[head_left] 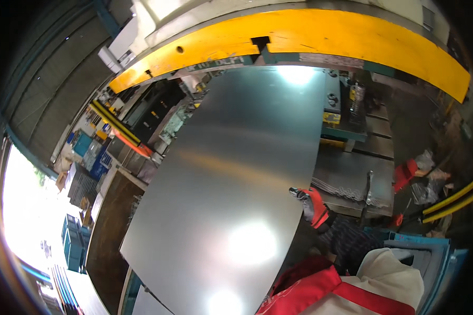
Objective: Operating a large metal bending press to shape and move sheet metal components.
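Observation:
A large, smooth grey metal sheet (pixel 220 178) stretches from under the yellow-edged machine at the far side down to the lower edge of the view. On its right edge is my right hand (pixel 312 206), in a red and grey glove with dark fingertips. The fingers are closed over the sheet's rim, and part of the hand below the rim is hidden. A dark patterned sleeve covers that forearm. My left hand is out of view.
The machine's yellow beam (pixel 326 34) spans the far side above the sheet. A metal table (pixel 352 165) with wavy metal strips stands at right. Black-and-yellow bars (pixel 115 123) flank the work area. A brown-topped bench (pixel 108 236) lies left, and a blue bin (pixel 436 247) lower right.

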`<state>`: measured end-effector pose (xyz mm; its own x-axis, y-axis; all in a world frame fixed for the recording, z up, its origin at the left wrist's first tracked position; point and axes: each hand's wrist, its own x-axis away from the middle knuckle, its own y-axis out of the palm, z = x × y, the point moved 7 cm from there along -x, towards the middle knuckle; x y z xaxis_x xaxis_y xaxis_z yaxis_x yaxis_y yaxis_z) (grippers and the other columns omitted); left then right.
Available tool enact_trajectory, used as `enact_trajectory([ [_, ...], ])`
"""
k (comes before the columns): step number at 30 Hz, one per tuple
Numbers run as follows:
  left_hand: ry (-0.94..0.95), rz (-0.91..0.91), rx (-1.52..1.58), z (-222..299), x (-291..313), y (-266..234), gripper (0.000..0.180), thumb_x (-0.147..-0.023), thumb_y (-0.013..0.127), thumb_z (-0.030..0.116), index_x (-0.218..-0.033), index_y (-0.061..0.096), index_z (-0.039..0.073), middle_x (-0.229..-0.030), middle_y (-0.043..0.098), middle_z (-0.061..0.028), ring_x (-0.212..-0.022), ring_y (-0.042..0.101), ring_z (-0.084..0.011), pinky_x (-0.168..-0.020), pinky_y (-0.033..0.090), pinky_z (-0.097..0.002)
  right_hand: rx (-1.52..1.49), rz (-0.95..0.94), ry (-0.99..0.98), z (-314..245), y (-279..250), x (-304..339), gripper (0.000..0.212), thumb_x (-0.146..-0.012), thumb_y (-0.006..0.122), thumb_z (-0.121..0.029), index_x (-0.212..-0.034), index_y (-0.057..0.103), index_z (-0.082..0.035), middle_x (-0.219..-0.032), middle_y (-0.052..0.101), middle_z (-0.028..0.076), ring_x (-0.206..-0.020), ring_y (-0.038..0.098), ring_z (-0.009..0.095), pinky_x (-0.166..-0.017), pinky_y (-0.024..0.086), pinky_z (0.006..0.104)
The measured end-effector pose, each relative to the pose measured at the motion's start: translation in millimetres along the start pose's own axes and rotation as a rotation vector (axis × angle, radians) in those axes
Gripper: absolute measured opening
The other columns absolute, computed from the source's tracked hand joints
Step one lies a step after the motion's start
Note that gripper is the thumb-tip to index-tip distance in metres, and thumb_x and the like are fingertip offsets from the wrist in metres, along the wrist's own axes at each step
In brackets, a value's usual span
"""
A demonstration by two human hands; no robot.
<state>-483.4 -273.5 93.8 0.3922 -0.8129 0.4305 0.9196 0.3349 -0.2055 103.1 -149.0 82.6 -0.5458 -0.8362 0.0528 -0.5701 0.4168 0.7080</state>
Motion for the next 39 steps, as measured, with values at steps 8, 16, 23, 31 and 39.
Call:
enact_trajectory([
  [8, -0.031, -0.013, -0.005, 0, -11, 8, 0.04, -0.085, 0.027, 0.019, -0.115, 0.031, -0.007, -0.118, 0.037, -0.0137, -0.109, 0.036, -0.0188, -0.091, 0.028, -0.0249, -0.045, 0.039, -0.045, -25, 28, 7, 0.007, -0.07, 0.046, -0.003, -0.073, 0.051, 0.0, -0.067, 0.051, 0.004, -0.059, 0.046, 0.009, -0.056, 0.036, 0.0199],
  [16, -0.046, -0.001, 0.004, 3, -9, 13, 0.041, -0.085, 0.027, 0.021, -0.115, 0.03, -0.007, -0.118, 0.037, -0.014, -0.109, 0.035, -0.019, -0.091, 0.027, -0.0251, -0.232, 0.041, 0.076, 14, -25, -5, 0.008, -0.071, 0.049, -0.005, -0.076, 0.051, 0.0, -0.069, 0.053, 0.003, -0.061, 0.048, 0.006, -0.054, 0.036, 0.0187],
  [23, -0.08, 0.027, 0.018, 1, -6, 16, 0.042, -0.085, 0.027, 0.022, -0.115, 0.03, -0.006, -0.118, 0.037, -0.0142, -0.11, 0.034, -0.0192, -0.092, 0.027, -0.0252, -0.034, 0.199, 0.071, 12, -12, 16, 0.012, -0.067, 0.053, -0.005, -0.079, 0.051, -0.002, -0.074, 0.055, 0.004, -0.065, 0.049, 0.01, -0.058, 0.035, 0.0197],
  [31, -0.088, 0.059, 0.056, -6, 7, 9, 0.043, -0.086, 0.027, 0.024, -0.116, 0.03, -0.006, -0.118, 0.037, -0.0145, -0.111, 0.034, -0.0195, -0.092, 0.027, -0.0254, 0.072, 0.209, 0.014, 21, -14, 14, 0.013, -0.07, 0.052, -0.003, -0.082, 0.051, -0.001, -0.072, 0.054, 0.005, -0.062, 0.05, 0.01, -0.056, 0.038, 0.0196],
  [39, 0.052, 0.045, -0.052, 6, 33, 13, 0.048, -0.085, 0.027, 0.031, -0.115, 0.03, -0.007, -0.117, 0.036, -0.0174, -0.11, 0.033, -0.0219, -0.091, 0.027, -0.0259, -0.069, 0.229, 0.014, 37, -40, -2, 0.005, -0.072, 0.049, 0.002, -0.073, 0.046, -0.001, -0.059, 0.047, 0.001, -0.052, 0.045, 0.005, -0.046, 0.033, 0.0151],
])
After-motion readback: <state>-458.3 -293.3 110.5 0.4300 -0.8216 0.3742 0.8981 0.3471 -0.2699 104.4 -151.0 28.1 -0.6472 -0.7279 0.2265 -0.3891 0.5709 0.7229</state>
